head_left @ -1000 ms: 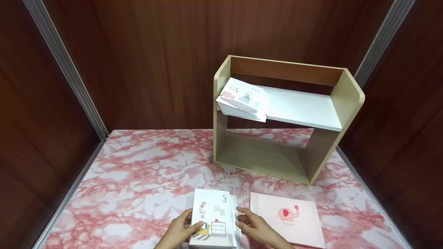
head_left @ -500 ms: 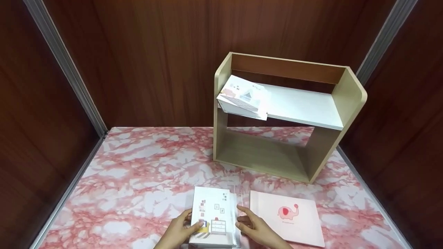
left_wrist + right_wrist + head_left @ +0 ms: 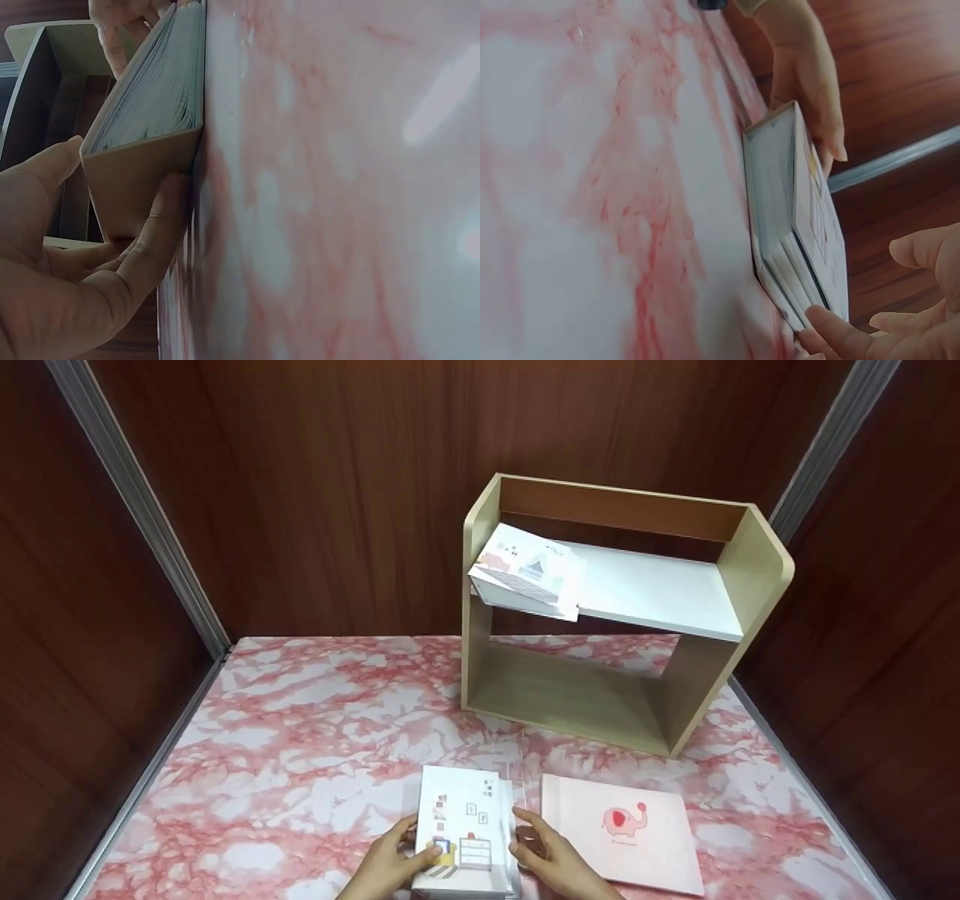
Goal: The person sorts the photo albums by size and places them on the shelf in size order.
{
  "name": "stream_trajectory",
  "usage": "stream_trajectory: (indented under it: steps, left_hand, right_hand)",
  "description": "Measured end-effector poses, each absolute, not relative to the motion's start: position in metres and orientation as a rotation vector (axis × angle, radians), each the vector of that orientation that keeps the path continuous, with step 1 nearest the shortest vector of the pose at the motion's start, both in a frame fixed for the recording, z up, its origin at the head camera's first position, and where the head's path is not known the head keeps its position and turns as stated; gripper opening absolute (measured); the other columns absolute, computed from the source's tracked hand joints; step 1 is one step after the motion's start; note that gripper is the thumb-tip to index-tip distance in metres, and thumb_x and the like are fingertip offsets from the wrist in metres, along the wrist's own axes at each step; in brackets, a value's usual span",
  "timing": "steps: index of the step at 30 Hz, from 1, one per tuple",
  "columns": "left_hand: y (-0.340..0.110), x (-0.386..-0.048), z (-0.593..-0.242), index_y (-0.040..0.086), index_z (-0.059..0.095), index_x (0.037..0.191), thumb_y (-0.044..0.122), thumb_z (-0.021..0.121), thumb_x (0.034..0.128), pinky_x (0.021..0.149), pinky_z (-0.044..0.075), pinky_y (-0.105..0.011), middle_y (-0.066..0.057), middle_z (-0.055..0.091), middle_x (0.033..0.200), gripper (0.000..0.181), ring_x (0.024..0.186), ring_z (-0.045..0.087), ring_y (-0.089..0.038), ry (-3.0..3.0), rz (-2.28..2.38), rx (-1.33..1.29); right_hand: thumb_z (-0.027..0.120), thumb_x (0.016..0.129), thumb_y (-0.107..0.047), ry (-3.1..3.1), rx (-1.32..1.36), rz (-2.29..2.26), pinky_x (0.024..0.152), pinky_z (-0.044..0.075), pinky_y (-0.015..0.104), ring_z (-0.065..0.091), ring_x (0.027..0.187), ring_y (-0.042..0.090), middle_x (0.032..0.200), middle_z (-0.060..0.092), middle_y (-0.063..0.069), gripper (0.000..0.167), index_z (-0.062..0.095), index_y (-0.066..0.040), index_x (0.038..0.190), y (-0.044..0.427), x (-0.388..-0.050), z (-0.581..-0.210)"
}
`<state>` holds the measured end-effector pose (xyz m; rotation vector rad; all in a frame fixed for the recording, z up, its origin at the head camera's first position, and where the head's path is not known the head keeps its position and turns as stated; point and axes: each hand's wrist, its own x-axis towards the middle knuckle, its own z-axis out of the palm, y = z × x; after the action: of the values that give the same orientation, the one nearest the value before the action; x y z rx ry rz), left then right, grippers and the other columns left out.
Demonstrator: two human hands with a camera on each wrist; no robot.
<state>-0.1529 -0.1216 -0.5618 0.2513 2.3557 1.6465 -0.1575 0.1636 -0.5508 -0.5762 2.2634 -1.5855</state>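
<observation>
our left hand [image 3: 388, 861]: bare | our right hand [image 3: 553, 856]: bare | our fingers [image 3: 841, 333]: slim, rounded at the tips, creased at the joints | at our left wrist [image 3: 787, 26] we wear a pale band [image 3: 748, 4], mostly cropped | near it: dark piece [image 3: 709, 3], cropped, we cannot identify it

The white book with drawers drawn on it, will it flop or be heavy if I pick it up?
The white book probably won't flop: its spine looks flat and squared. Many pages may make it heavy; with gaps showing, they might fan open.
</observation>
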Motion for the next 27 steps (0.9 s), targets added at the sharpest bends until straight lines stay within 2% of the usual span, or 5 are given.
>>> stream_trajectory:
  steps: [7,16,25,27]
  left_hand:
    - [-0.1219,-0.153,-0.5648,-0.008,0.03,0.139,0.033,0.071,0.0813,0.067,0.054,-0.028,-0.021,0.054,0.116,0.081,0.078,0.06,-0.019,2.308,1.674,0.306]
    - [-0.1229,-0.1514,-0.5676,-0.007,0.024,0.141,0.031,0.071,0.0808,0.066,0.055,-0.026,-0.021,0.052,0.119,0.086,0.073,0.06,-0.019,2.277,1.673,0.347]
    - [-0.1215,-0.1517,-0.5688,-0.006,0.022,0.143,0.032,0.069,0.0834,0.061,0.053,-0.023,-0.016,0.053,0.111,0.085,0.069,0.059,-0.012,2.318,1.662,0.41]
    - [-0.1217,-0.1517,-0.5692,-0.005,0.023,0.143,0.032,0.069,0.0831,0.061,0.052,-0.021,-0.015,0.054,0.11,0.085,0.072,0.057,-0.012,2.346,1.651,0.418]
  right_hand:
    - [0.049,0.097,-0.022,2.301,-0.549,-1.585,0.088,0.048,0.05,0.046,0.115,0.051,0.127,0.038,0.044,0.064,0.015,0.004,0.144,0.1595,-0.155,-0.5522]
    - [0.05,0.096,-0.022,2.332,-0.6,-1.563,0.092,0.043,0.055,0.045,0.116,0.05,0.127,0.04,0.042,0.065,0.016,0.007,0.143,0.1583,-0.1541,-0.5549]
    - [0.049,0.096,-0.022,2.348,-0.631,-1.56,0.091,0.041,0.058,0.045,0.114,0.052,0.124,0.042,0.043,0.064,0.017,0.01,0.142,0.1572,-0.1545,-0.5566]
    - [0.048,0.097,-0.023,2.358,-0.666,-1.548,0.089,0.042,0.06,0.047,0.111,0.053,0.122,0.042,0.044,0.064,0.018,0.011,0.14,0.157,-0.1541,-0.557]
